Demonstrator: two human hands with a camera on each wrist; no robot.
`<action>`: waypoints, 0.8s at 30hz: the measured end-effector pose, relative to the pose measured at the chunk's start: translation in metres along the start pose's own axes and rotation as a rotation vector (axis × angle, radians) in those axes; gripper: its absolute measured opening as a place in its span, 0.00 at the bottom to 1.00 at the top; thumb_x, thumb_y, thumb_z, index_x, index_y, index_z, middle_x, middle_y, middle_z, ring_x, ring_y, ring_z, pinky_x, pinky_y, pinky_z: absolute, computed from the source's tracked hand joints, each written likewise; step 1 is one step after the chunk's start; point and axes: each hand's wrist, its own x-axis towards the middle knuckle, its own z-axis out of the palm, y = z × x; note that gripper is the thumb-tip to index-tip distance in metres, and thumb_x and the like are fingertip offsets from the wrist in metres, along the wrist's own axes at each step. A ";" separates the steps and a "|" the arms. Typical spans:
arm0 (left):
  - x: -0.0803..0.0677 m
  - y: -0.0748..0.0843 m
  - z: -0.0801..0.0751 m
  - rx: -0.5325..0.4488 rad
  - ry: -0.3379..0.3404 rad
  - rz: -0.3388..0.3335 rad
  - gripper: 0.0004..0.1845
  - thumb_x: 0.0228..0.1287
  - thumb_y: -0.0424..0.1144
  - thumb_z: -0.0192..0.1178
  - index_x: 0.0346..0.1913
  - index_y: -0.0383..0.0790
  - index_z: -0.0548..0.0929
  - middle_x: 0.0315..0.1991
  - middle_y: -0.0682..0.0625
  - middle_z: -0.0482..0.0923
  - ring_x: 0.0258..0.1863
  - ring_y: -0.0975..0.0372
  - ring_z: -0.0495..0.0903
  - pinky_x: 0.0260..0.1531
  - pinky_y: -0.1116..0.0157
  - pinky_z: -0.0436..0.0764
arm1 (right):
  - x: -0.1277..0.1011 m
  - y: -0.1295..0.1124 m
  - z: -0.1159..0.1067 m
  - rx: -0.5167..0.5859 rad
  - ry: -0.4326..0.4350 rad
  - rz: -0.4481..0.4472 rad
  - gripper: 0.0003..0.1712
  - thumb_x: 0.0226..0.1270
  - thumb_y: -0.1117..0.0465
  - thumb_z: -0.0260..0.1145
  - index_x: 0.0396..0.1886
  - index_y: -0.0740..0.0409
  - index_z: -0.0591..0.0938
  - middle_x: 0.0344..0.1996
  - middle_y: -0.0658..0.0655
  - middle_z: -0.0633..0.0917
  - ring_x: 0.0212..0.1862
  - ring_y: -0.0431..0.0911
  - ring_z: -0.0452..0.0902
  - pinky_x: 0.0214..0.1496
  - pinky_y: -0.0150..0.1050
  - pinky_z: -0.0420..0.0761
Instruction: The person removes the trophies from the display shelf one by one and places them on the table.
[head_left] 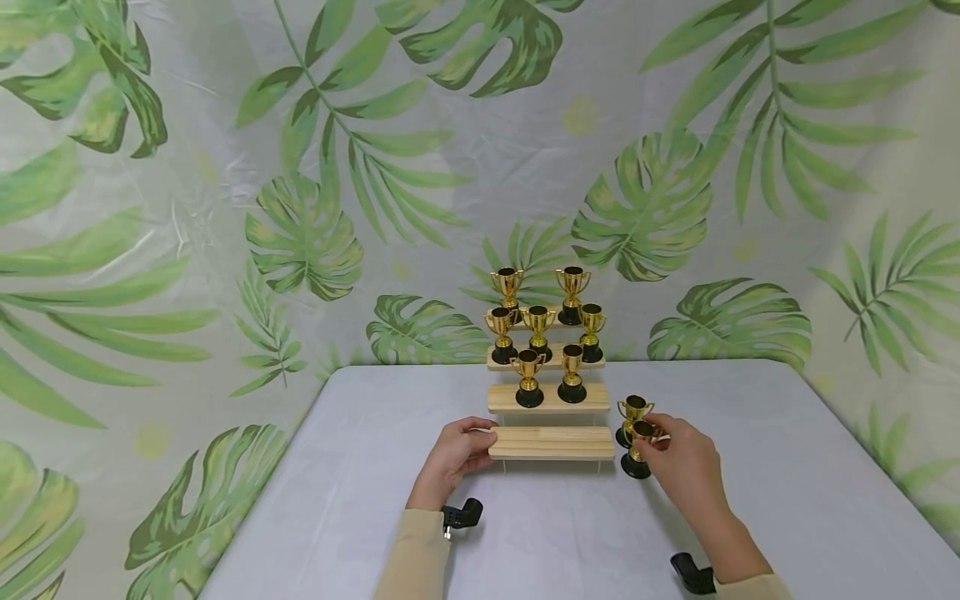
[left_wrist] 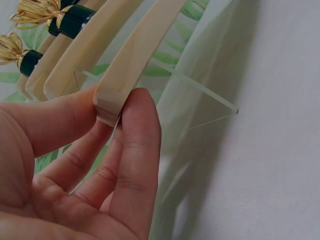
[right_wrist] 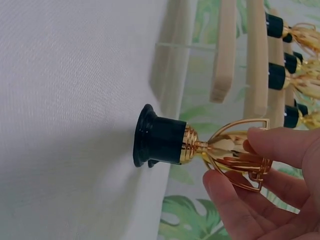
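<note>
My left hand holds the left end of the lowest wooden step of a tiered display stand. In the left wrist view, thumb and fingers pinch that step's rounded end. To the right of the stand, my right hand pinches a small gold trophy cup by its bowl and handles. The held trophy's black base shows in the right wrist view, close over the white cloth. A second gold trophy stands right behind it, partly covered by it in the head view.
Two trophies, one of them a gold cup, stand on the step above the lowest. Three more, including a middle one, occupy the step behind, and two the top step. Thin clear legs support the stand on a white-covered table. A leaf-patterned curtain hangs behind.
</note>
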 end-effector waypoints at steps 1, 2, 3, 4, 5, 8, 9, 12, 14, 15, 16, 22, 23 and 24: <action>0.000 0.000 0.000 0.000 0.000 0.000 0.16 0.60 0.30 0.69 0.51 0.31 0.83 0.36 0.44 0.83 0.30 0.59 0.84 0.30 0.63 0.85 | 0.000 0.000 0.000 0.000 -0.003 0.003 0.27 0.61 0.59 0.74 0.59 0.64 0.81 0.40 0.64 0.86 0.37 0.55 0.85 0.26 0.43 0.80; 0.000 0.000 0.000 0.000 0.001 -0.002 0.16 0.60 0.30 0.69 0.51 0.31 0.83 0.36 0.44 0.83 0.30 0.59 0.84 0.30 0.63 0.85 | 0.000 0.001 0.000 -0.001 -0.001 0.001 0.27 0.61 0.59 0.74 0.59 0.64 0.81 0.40 0.64 0.86 0.37 0.55 0.85 0.26 0.43 0.80; 0.001 0.000 0.001 0.002 0.002 -0.004 0.16 0.61 0.30 0.69 0.51 0.31 0.83 0.36 0.44 0.83 0.30 0.59 0.84 0.31 0.63 0.85 | 0.000 0.001 0.001 -0.002 0.000 0.002 0.27 0.61 0.59 0.74 0.59 0.64 0.81 0.40 0.64 0.86 0.37 0.55 0.85 0.26 0.43 0.80; 0.001 0.000 0.001 0.002 0.005 -0.006 0.16 0.61 0.30 0.69 0.51 0.31 0.83 0.36 0.44 0.83 0.30 0.59 0.84 0.31 0.63 0.85 | -0.001 0.002 0.001 -0.003 0.001 0.002 0.27 0.61 0.59 0.74 0.59 0.64 0.81 0.40 0.64 0.86 0.36 0.55 0.85 0.26 0.43 0.80; 0.001 0.000 0.001 0.005 0.006 -0.006 0.16 0.61 0.30 0.69 0.51 0.31 0.83 0.36 0.44 0.83 0.30 0.59 0.84 0.31 0.63 0.85 | -0.001 0.002 0.001 -0.002 0.002 0.003 0.26 0.61 0.59 0.74 0.59 0.64 0.81 0.40 0.64 0.86 0.36 0.55 0.85 0.26 0.43 0.80; 0.000 0.000 0.001 0.011 0.009 -0.006 0.16 0.61 0.30 0.69 0.52 0.31 0.83 0.36 0.44 0.83 0.30 0.59 0.84 0.32 0.62 0.85 | -0.001 0.003 0.002 -0.001 0.009 -0.001 0.26 0.61 0.59 0.74 0.58 0.63 0.82 0.38 0.63 0.86 0.36 0.55 0.85 0.25 0.42 0.79; 0.000 0.000 0.001 0.012 0.010 -0.004 0.16 0.61 0.30 0.69 0.52 0.31 0.83 0.36 0.44 0.83 0.30 0.59 0.84 0.32 0.62 0.85 | -0.001 0.003 0.002 0.000 0.011 -0.001 0.26 0.61 0.59 0.74 0.58 0.63 0.82 0.38 0.62 0.86 0.36 0.54 0.85 0.26 0.42 0.80; 0.000 0.001 0.001 0.015 0.008 -0.002 0.16 0.61 0.30 0.69 0.52 0.31 0.83 0.36 0.45 0.83 0.30 0.59 0.84 0.32 0.63 0.85 | -0.001 0.003 0.003 0.001 0.014 -0.003 0.26 0.61 0.59 0.74 0.58 0.62 0.82 0.38 0.62 0.86 0.36 0.54 0.85 0.26 0.43 0.80; 0.000 0.001 0.001 0.015 0.006 -0.003 0.16 0.61 0.30 0.69 0.52 0.31 0.83 0.36 0.44 0.83 0.30 0.59 0.84 0.31 0.63 0.85 | -0.001 0.003 0.003 0.000 0.012 0.000 0.25 0.61 0.59 0.74 0.58 0.62 0.82 0.38 0.62 0.86 0.36 0.54 0.85 0.26 0.43 0.80; 0.000 0.000 0.001 0.014 0.006 -0.004 0.16 0.61 0.30 0.69 0.52 0.31 0.83 0.36 0.44 0.83 0.30 0.59 0.84 0.31 0.63 0.85 | -0.001 0.003 0.003 0.000 0.009 0.002 0.26 0.62 0.59 0.74 0.58 0.62 0.82 0.38 0.62 0.86 0.36 0.54 0.85 0.26 0.43 0.80; 0.000 0.000 0.001 0.012 0.006 -0.005 0.16 0.61 0.30 0.69 0.52 0.31 0.83 0.36 0.44 0.83 0.30 0.59 0.84 0.31 0.63 0.85 | -0.002 0.003 0.002 0.000 0.006 0.005 0.26 0.62 0.59 0.74 0.58 0.62 0.82 0.39 0.62 0.86 0.36 0.54 0.85 0.26 0.43 0.80; 0.000 -0.001 0.001 0.000 0.003 -0.002 0.15 0.61 0.30 0.68 0.51 0.31 0.83 0.36 0.44 0.83 0.31 0.59 0.84 0.30 0.63 0.85 | -0.002 0.001 -0.002 -0.011 -0.023 0.003 0.28 0.61 0.58 0.75 0.60 0.62 0.81 0.39 0.61 0.85 0.38 0.55 0.84 0.27 0.43 0.79; 0.000 0.000 0.000 -0.003 0.002 -0.001 0.15 0.61 0.30 0.68 0.51 0.31 0.83 0.36 0.44 0.83 0.31 0.59 0.84 0.30 0.63 0.85 | -0.001 0.000 -0.003 -0.018 -0.029 -0.001 0.28 0.61 0.58 0.75 0.60 0.62 0.81 0.39 0.61 0.85 0.39 0.55 0.84 0.27 0.43 0.79; 0.000 0.000 0.000 -0.007 0.002 -0.001 0.15 0.60 0.30 0.68 0.51 0.31 0.83 0.36 0.45 0.83 0.31 0.59 0.84 0.31 0.63 0.85 | -0.001 0.000 -0.004 -0.025 -0.036 -0.003 0.28 0.62 0.58 0.75 0.60 0.62 0.80 0.39 0.61 0.85 0.39 0.55 0.83 0.27 0.43 0.79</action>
